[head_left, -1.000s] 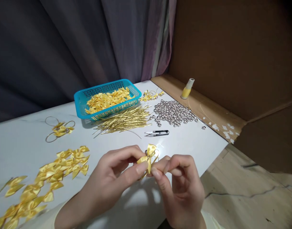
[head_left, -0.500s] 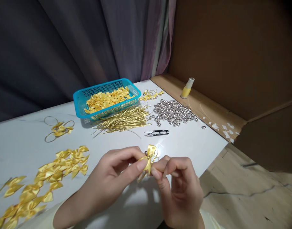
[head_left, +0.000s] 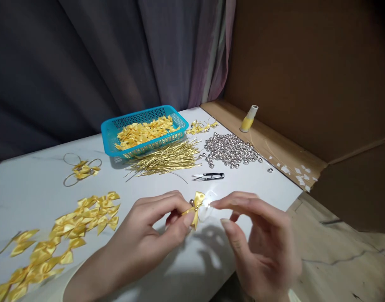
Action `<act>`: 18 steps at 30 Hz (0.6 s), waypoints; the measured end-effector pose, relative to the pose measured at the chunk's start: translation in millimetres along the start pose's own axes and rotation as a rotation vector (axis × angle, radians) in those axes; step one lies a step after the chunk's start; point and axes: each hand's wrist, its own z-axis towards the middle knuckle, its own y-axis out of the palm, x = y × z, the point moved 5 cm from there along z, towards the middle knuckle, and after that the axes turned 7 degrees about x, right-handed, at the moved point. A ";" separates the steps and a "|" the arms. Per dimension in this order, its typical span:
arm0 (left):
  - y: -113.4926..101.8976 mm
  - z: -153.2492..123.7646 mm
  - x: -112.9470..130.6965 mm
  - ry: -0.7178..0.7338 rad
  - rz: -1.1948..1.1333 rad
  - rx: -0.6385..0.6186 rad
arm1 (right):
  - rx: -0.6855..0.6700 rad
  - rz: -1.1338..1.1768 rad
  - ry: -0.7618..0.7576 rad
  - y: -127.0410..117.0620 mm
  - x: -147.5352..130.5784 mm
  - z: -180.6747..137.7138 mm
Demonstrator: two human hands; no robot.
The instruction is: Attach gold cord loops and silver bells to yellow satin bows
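Ref: held bow = clock center; 12 = far side of tbl.

L hand: thumb and index closed in a pinch on 1 yellow bow, gripping its L wing. Bow is raised above the white tbl, approx. mid-view; 1 silver bead sits against it at 11 o'clock.

R hand: at 4 o'clock, partly open, thumb and index spread apart. Index tip is just beside the bow; contact, or any fine part at the tip, can't be confirmed.

Surrounding parts, on tbl:
- Thread snips: 12 to 1 o'clock, near.
- Silver bead pile: 1 o'clock, beyond snips.
- Gold wire bundle: 11 o'clock.
- Blue basket: 11 o'clock, directly behind wires, contains loose yellow bows.
- Bow assy. w/ 3 wire loops: 10 o'clock.
- Spread-out bows: 9 o'clock, overlapping.
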 end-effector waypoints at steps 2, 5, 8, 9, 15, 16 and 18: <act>0.1 -0.4 1.5 0.049 0.045 -0.036 | -0.087 -0.070 -0.117 -3.1 -6.6 10.6; 1.7 -0.7 3.2 0.132 0.085 -0.083 | -0.381 -0.198 -0.186 7.3 -10.2 24.2; 2.0 -0.6 4.6 0.197 0.130 -0.104 | -0.589 -0.256 -0.210 21.2 -10.7 32.2; 1.7 -0.6 5.2 0.212 0.149 -0.110 | -0.622 -0.259 -0.217 24.4 -10.9 34.2; -2.1 -3.3 11.3 0.278 0.230 -0.145 | -0.464 -0.219 -0.049 14.7 -4.7 52.2; -2.9 -3.7 11.9 0.285 0.244 -0.140 | -0.461 -0.230 -0.037 13.2 -3.8 54.6; -3.9 -4.1 12.1 0.287 0.256 -0.136 | -0.544 -0.251 -0.071 15.6 -3.9 57.0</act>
